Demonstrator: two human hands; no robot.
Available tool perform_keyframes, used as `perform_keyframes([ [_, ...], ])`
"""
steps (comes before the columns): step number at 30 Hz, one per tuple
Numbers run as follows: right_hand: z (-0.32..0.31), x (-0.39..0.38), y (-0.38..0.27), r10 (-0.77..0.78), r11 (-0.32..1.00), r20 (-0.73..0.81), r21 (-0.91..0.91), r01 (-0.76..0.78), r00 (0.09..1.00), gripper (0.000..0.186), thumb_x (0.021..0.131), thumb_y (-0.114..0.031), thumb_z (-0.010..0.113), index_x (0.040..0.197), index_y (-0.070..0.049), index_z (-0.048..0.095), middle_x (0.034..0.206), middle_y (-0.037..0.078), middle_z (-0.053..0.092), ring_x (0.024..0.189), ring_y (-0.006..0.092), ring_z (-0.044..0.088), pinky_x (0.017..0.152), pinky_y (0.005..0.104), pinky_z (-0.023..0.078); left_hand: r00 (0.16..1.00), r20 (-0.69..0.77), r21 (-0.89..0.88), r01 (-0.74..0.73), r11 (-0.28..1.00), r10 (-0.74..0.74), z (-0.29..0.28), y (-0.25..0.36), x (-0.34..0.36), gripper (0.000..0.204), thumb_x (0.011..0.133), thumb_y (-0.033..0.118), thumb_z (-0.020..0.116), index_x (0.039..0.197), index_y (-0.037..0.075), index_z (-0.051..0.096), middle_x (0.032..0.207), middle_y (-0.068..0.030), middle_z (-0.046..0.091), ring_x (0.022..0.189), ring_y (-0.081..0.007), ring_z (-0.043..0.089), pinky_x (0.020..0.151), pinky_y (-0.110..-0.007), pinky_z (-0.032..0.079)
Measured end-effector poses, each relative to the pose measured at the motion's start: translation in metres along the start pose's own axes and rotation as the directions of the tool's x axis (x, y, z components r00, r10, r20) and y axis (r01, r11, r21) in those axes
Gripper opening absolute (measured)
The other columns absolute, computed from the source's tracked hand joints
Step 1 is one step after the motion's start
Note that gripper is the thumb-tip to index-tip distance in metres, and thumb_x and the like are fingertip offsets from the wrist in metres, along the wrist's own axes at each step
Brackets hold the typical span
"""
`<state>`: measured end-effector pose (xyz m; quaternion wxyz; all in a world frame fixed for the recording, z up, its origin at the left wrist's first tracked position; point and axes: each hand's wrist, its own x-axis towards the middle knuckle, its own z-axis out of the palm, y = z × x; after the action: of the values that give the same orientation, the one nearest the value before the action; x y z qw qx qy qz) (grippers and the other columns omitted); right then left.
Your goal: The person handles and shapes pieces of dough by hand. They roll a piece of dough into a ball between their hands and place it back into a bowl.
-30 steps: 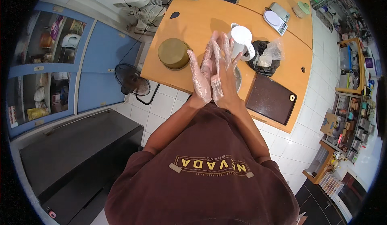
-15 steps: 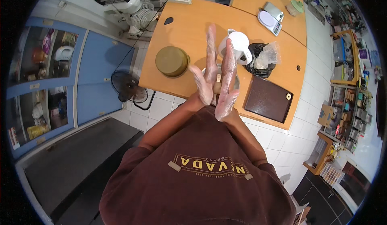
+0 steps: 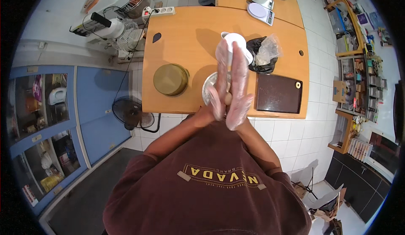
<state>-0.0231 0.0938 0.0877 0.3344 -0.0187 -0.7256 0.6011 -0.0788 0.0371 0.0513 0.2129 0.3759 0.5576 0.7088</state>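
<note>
Pale, dough-like material is shaped as a small ball (image 3: 228, 98) at the centre of the frame, seen in the gap between the facing palms, below the fingers; whether it is pressed by both palms cannot be told. Left hand (image 3: 219, 85) and right hand (image 3: 238, 87) are held flat, each one's fingers straight, close together and pointed toward the top of the frame. Clear gloves (image 3: 239, 112) are worn, presumably so that sticking is avoided. Behind, a bowl (image 3: 206, 88) is partly hidden, perhaps placed there for catching drips. At right, a dark tray (image 3: 276, 92), bearing a ring-shaped piece (image 3: 298, 84), is apparently kept within reach.
</note>
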Motion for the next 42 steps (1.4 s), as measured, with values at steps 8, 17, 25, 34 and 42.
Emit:
perform_keyframes([
  [8,-0.003,-0.029,0.049,-0.055,0.981,0.055,-0.182,0.064,0.997,0.100,0.101,-0.075,0.019,0.166,0.000,0.010,0.172,0.024,0.007,0.160,0.0418,0.007,0.126,0.0572,-0.001,0.988,-0.041,-0.210,-0.153,0.966,0.147,-0.005,0.016,0.018,0.116,0.089,0.088,-0.004,0.165,0.001,-0.007,0.174,-0.0166,-0.011,0.161,-0.0322,-0.011,0.127,-0.049,-0.006],
  [17,0.001,-0.001,0.005,0.110,0.986,-0.068,-0.122,-0.118,0.992,0.091,0.105,-0.068,0.020,0.166,-0.002,0.009,0.173,0.023,0.010,0.160,0.0398,0.010,0.127,0.0537,0.009,0.996,0.036,-0.171,-0.079,0.982,0.086,-0.007,0.002,-0.022,0.111,0.090,0.090,0.005,0.167,0.011,-0.009,0.174,-0.0188,-0.013,0.161,-0.0358,-0.010,0.127,-0.051,-0.003],
  [25,0.020,-0.031,0.013,0.078,0.981,0.034,-0.182,-0.070,0.996,0.090,0.104,-0.070,0.013,0.166,-0.005,0.021,0.173,0.023,0.009,0.160,0.0417,0.003,0.122,0.0620,-0.008,0.996,-0.046,-0.376,0.056,0.925,-0.079,-0.018,-0.014,0.000,0.109,0.090,0.089,0.004,0.167,0.014,-0.008,0.176,-0.0033,-0.010,0.161,-0.0257,-0.008,0.128,-0.052,0.009],
  [34,0.000,-0.033,0.023,0.168,0.948,0.032,-0.281,-0.152,0.985,0.086,0.104,-0.067,0.008,0.166,-0.010,0.025,0.174,0.018,0.010,0.160,0.0429,0.003,0.121,0.0650,-0.010,1.000,0.029,-0.311,0.001,0.950,0.008,-0.003,0.025,-0.011,0.111,0.089,0.090,0.001,0.166,0.013,-0.014,0.175,-0.0105,-0.014,0.161,-0.0328,-0.009,0.127,-0.055,0.008],
  [42,-0.009,-0.027,0.012,0.067,0.989,-0.027,-0.129,-0.070,0.997,0.086,0.104,-0.067,0.007,0.165,-0.009,0.029,0.174,0.018,0.010,0.161,0.0414,0.003,0.121,0.0663,-0.009,0.994,0.050,-0.284,0.104,0.953,-0.093,0.018,0.001,-0.041,0.114,0.089,0.091,0.003,0.166,0.008,-0.010,0.174,-0.0141,-0.015,0.161,-0.0337,-0.004,0.128,-0.052,0.004],
])
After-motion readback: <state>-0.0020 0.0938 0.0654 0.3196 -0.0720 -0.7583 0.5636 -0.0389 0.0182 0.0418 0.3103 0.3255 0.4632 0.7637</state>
